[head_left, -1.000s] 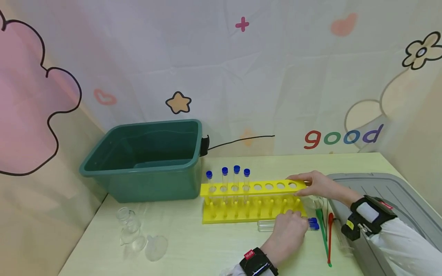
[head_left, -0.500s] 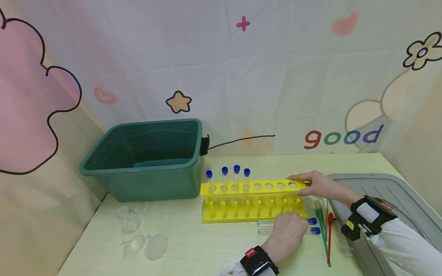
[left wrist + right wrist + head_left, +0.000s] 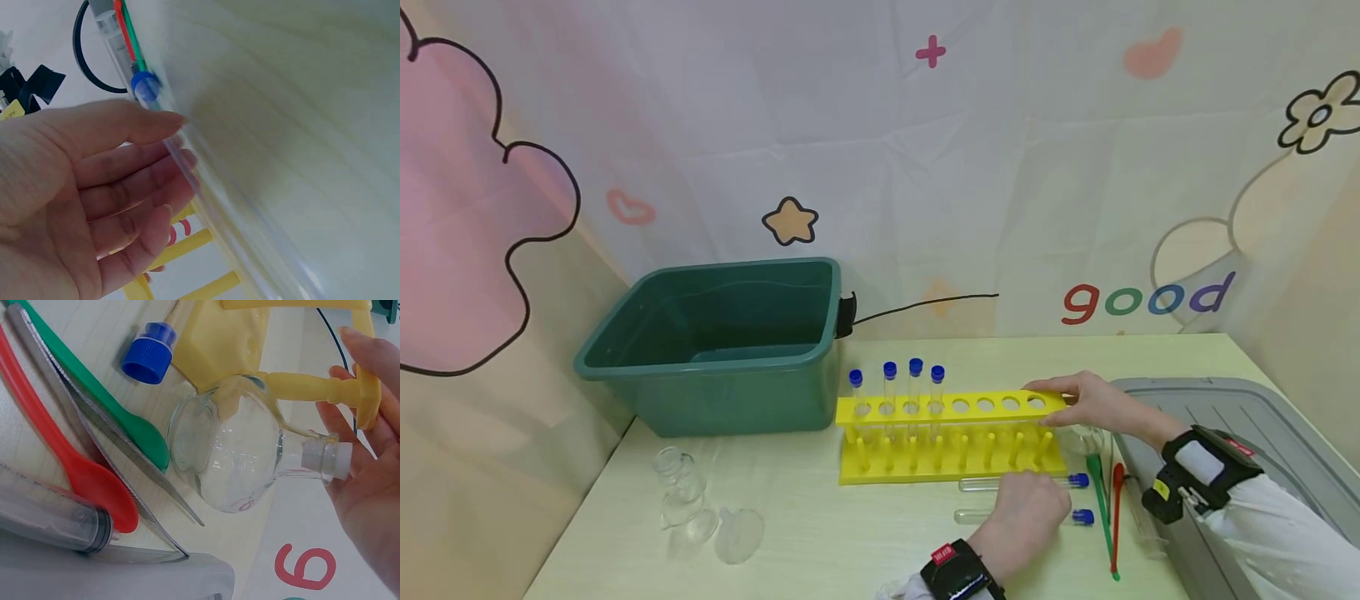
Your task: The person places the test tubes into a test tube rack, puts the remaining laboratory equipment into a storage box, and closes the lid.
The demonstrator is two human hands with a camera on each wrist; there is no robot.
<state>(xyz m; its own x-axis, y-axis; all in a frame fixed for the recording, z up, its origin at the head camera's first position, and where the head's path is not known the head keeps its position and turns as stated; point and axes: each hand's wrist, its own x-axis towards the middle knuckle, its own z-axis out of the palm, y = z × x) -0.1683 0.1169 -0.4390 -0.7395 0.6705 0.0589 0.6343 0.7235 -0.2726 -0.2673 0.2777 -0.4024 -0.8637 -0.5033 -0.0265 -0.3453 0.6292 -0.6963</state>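
Both loose tubes lie on the table [image 3: 805, 517] under your left hand [image 3: 1026, 512], roughly parallel, caps toward your right: the far tube [image 3: 979, 484] just beside the front edge of the rack [image 3: 951, 473], the near tube [image 3: 973, 517] a little apart from it on your side. Your left thumb and curled fingers have a tube between them, though you cannot tell from here which one, or how firmly it is pinched. Your right hand [image 3: 1086, 404] grips the right end of the rack's top bar, near the stoppered flask [image 3: 234, 450]. Expect a tube to feel light and rigid, smooth enough to slip or roll, and perhaps breakable if it is glass; glass or clear plastic, you cannot be sure. Take it around the middle or just below the cap with a gentle pinch, keeping squeeze and side load low. The rack looks like light, stiff plastic that could slide, so its end bar is a sensible place to steady it. As for looks, the loose tubes are slim, straight and clear with blue caps, like the four standing tubes [image 3: 915, 386] in the rack's left-hand holes; the rack is bright yellow, holed above and pegged along its base.
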